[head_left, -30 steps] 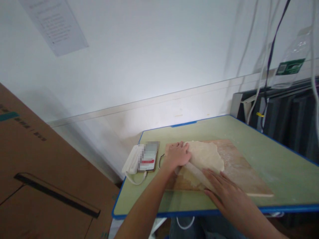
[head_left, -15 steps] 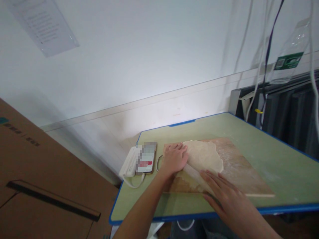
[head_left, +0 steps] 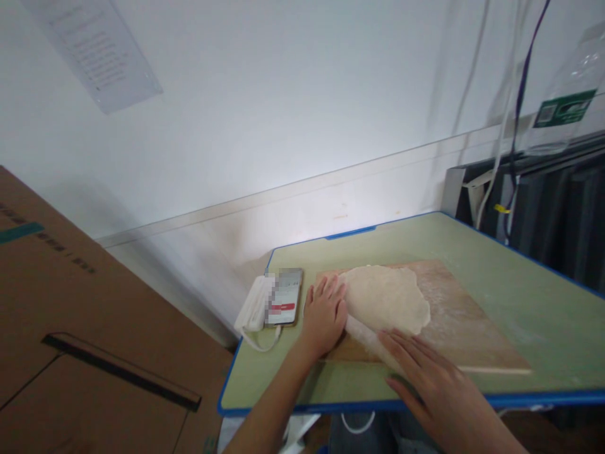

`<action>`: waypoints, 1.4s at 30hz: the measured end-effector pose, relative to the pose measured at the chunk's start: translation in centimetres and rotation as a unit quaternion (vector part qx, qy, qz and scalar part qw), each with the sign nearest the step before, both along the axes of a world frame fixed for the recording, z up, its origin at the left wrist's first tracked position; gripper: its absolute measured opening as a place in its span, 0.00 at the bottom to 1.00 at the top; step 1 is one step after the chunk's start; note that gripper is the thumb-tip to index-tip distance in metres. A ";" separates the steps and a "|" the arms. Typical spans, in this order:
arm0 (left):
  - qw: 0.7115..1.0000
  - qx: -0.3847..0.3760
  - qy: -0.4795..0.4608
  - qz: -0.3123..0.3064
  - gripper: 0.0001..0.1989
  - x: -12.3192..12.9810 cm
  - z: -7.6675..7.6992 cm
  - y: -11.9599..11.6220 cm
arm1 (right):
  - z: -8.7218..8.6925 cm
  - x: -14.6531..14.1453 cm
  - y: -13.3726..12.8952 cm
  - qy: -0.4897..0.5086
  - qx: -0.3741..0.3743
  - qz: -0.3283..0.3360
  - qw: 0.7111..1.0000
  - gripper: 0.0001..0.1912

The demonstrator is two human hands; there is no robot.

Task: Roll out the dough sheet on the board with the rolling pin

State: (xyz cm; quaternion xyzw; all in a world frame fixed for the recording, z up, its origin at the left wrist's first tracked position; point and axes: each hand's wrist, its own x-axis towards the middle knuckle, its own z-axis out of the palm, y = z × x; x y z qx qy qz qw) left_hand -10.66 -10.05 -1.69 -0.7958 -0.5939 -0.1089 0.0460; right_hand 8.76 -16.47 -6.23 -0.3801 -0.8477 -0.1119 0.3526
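Observation:
A pale, flattened sheet of dough [head_left: 387, 296] with an uneven edge lies on a floured wooden board [head_left: 466, 328]. Along its near left side rests a whitish rolling pin [head_left: 366, 337], set at a slant. My left hand [head_left: 325, 321] lies over the pin's far left end, fingers stretched out, its fingertips beside the dough's left edge. Over the near right end of the pin my right hand [head_left: 425, 372] is laid flat, fingers extended and thumb apart. Both ends of the pin are hidden beneath the hands.
The board sits on a light green table [head_left: 401, 236] with a blue rim, against a white wall. Left of it are a phone [head_left: 286, 296] and a white power bank [head_left: 255, 306] joined by a cable. A cardboard box [head_left: 118, 328] stands left; a plastic bottle [head_left: 567, 107] is at right.
My left hand has drawn back toward me with the rolling pin, so more of the dough's left edge shows. My right hand has shifted only slightly. The camera view has turned a little left.

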 end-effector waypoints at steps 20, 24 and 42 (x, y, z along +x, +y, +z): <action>0.999 -0.033 0.001 0.017 0.22 0.2 0.5 -0.3 | -0.5 -0.3 -0.4 0.019 -0.012 0.008 1.000 0.20; 1.000 -0.025 0.000 0.015 0.21 0.3 0.5 0.0 | -0.3 -0.3 -0.4 0.011 -0.007 0.009 1.000 0.20; 1.000 0.006 -0.005 0.000 0.18 0.8 -0.2 1.6 | -0.1 0.1 -0.1 0.052 -0.064 0.014 0.997 0.19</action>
